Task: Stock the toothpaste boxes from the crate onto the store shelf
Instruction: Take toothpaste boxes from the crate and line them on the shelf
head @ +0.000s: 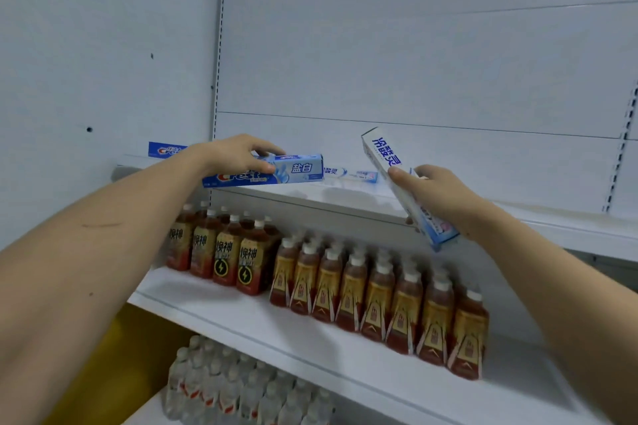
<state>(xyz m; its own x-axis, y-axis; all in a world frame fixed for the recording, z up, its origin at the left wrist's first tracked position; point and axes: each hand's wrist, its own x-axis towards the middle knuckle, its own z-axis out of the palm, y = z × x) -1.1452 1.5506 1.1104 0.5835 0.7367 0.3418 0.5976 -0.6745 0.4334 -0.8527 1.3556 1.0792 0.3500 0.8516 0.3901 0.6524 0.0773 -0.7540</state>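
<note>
— Head view: what is seen on the shelves under the hands?

— Brown drink bottles are lined up in rows on the middle shelf. A smaller group with black and yellow labels is stood at their left. Clear water bottles are packed on the lowest shelf. Something yellow is seen low on the left, but what it is cannot be told.

— And the toothpaste?

— A blue Crest box is held lying flat in the left hand, with the fingers and thumb curled round it, just over the top shelf. A white and blue box is gripped in the right hand and is tilted, one end up, out in front of that shelf's edge. Two more boxes are already laid on the top shelf: another Crest box behind the left wrist, and a white one between the hands.

— Is anything in the way?

— That white box is lying right behind the held Crest box.

— What about the room?

— White shelves and a white back panel are seen.
</note>
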